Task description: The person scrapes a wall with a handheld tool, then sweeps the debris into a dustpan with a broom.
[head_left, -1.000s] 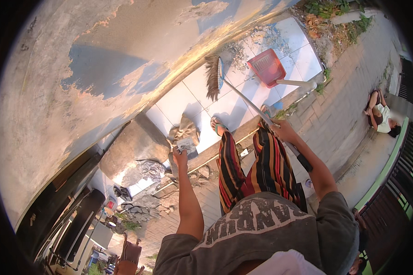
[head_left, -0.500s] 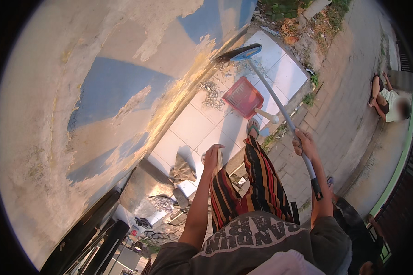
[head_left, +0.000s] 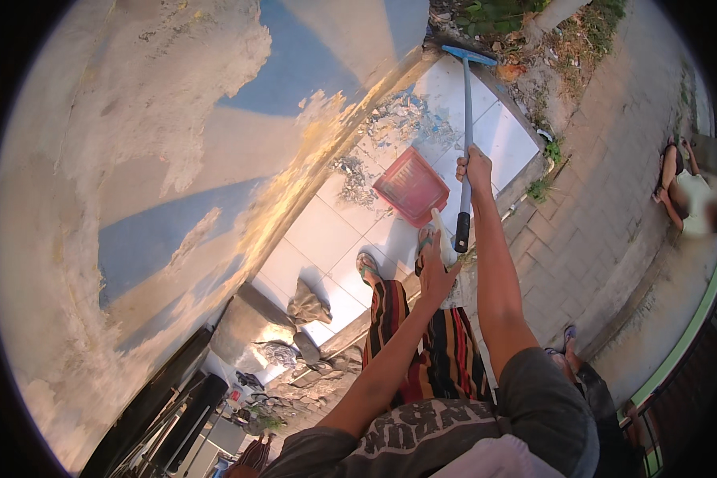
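My right hand (head_left: 474,167) is closed around the grey handle of a long broom (head_left: 466,111). Its blue head (head_left: 468,54) rests on the white tiles at the far corner. A red dustpan (head_left: 410,187) lies flat on the tiles just left of the broom. My left hand (head_left: 436,275) grips its white handle. A pile of grey debris (head_left: 386,131) lies along the foot of the wall beyond the dustpan. My sandalled feet (head_left: 366,267) and striped trousers (head_left: 446,350) show below.
A peeling blue and cream wall (head_left: 175,159) fills the left. A crumpled cloth (head_left: 307,303) lies on the tiles near a dark sheet. A brick pavement (head_left: 605,207) runs on the right, where a person (head_left: 689,199) sits. Plants (head_left: 494,12) grow at the far end.
The broom head has come down from the air to the far tiles. My left hand has moved onto the dustpan's handle. The view has tilted toward the floor.
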{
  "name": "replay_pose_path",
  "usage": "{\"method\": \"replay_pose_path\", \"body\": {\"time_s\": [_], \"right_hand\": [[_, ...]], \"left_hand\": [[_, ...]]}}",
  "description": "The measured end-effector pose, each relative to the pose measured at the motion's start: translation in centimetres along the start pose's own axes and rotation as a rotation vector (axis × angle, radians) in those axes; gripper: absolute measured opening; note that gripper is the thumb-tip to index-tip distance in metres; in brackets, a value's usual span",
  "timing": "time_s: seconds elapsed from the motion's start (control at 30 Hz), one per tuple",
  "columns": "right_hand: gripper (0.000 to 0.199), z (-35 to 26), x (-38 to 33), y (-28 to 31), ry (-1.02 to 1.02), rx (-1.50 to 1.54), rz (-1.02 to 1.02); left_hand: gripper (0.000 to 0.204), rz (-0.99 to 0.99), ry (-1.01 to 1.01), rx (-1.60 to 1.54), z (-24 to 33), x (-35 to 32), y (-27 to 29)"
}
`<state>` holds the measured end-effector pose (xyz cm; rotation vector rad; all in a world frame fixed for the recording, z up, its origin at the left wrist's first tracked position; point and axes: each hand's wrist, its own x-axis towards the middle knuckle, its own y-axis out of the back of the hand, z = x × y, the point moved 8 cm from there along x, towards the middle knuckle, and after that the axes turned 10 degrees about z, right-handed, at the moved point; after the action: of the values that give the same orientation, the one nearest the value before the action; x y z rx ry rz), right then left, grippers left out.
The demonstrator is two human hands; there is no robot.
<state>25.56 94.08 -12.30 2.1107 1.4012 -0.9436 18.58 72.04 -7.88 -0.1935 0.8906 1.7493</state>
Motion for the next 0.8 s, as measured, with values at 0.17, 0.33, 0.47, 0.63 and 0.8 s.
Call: {"method": "replay_pose_path", "body": {"time_s": [0.17,0.33,0.47,0.63,0.8], "right_hand": [[0.026,3.2,-2.7,1.5,0.049,-0.321,-0.034],[0.04,1.6,-7.4,6.8,0.035,-0.381,-0.068],[0.045,-1.6,-7.2,8.4,-0.002,-0.354,-0.021],[0.042,-0.2,-4.1,4.9,0.101,-0.443,-0.075],[0.04,4.3,-8.5,6.0,0.007,-0.508,-0.105]], "left_hand": [[0.078,0.001,-0.059,0.142,-0.6,1.5,-2.6],[0.059,0.088,0.026,0.093,-2.2,1.6,-3.9],[0.062,0.023,0.034,-0.048,-4.3,0.3,-3.3],[0.075,0.12,-0.099,0.105,-6.2,-1.6,-2.1],[0.081,0.129,0.069,0.013,-8.8,-0.3,-4.9]]}}
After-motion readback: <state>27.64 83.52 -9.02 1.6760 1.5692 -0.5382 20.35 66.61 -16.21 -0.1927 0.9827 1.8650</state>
